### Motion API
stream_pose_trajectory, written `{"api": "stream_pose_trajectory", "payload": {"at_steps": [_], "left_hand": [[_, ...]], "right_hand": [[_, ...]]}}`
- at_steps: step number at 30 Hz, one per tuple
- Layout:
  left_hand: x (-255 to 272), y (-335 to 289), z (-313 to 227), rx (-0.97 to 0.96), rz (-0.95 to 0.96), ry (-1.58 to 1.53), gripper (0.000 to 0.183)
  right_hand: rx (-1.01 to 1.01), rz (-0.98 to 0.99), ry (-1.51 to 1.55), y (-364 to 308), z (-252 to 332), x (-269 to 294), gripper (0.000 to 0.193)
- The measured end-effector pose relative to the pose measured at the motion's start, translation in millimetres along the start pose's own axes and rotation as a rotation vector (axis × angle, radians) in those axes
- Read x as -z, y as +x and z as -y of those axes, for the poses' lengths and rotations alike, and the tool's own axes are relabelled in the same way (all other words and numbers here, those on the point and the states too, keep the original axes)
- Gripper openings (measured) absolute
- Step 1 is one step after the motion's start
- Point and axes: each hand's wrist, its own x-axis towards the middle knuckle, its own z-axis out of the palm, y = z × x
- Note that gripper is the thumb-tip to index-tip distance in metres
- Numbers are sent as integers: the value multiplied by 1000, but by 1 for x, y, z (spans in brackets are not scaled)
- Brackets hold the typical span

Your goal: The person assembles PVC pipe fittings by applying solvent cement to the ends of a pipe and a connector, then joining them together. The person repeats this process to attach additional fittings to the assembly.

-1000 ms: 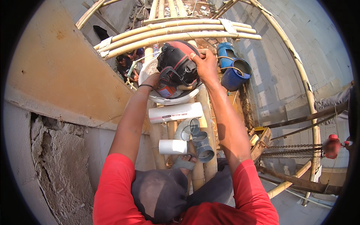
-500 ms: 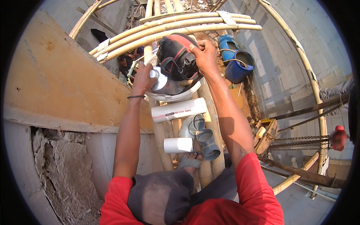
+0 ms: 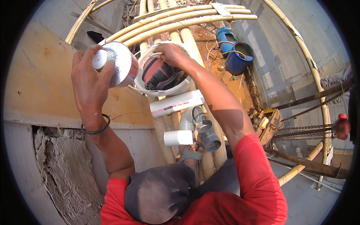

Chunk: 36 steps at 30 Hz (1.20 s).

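Note:
Up at the left, my left hand [image 3: 88,82] grips a round metal can [image 3: 122,63] by its silver screw cap. My right hand [image 3: 172,54] is closed at the upper edge of a black and red bag [image 3: 159,75]; the bag hides some of its fingertips. That bag lies in a white bucket [image 3: 177,90] standing on the bamboo poles. Nearer to me are a long white pipe [image 3: 180,103], a short white pipe piece [image 3: 178,138], a grey elbow fitting [image 3: 186,122] and a grey branched fitting [image 3: 209,137].
Bamboo poles [image 3: 206,167] form the platform under my foot, with bamboo rails [image 3: 180,26] across the far side. A tan board [image 3: 45,86] borders the left. Blue drums [image 3: 239,60] stand below at right. Chains [image 3: 300,137] and a red hoist part [image 3: 341,126] hang at right.
My left hand has lifted the can out of the bucket and carried it left. My right hand has lowered the bag into the bucket.

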Motion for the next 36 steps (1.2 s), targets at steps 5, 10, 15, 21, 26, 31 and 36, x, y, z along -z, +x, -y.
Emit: {"api": "stream_pose_trajectory", "payload": {"at_steps": [5,10,15,21,26,31,36], "left_hand": [[-13,-27,-24,-47,188,-259,41],[-43,-68,-63,-183,488,-359,41],[-87,-134,-98,-430,786,-563,43],[-122,-228,-126,-671,1013,-819,47],[-138,-283,-125,-762,1180,-795,48],[-154,-326,-104,-847,1055,-664,56],[-159,-355,-75,-955,847,-484,66]], "right_hand": [[-44,-337,88,-72,66,66,27],[-390,-205,510,-229,78,97,73],[-509,107,429,-330,116,105,118],[-528,11,85,-422,175,104,114],[-588,0,-1,-472,199,65,106],[-741,56,52,-480,197,47,91],[-665,18,-76,-467,200,55,72]]}}
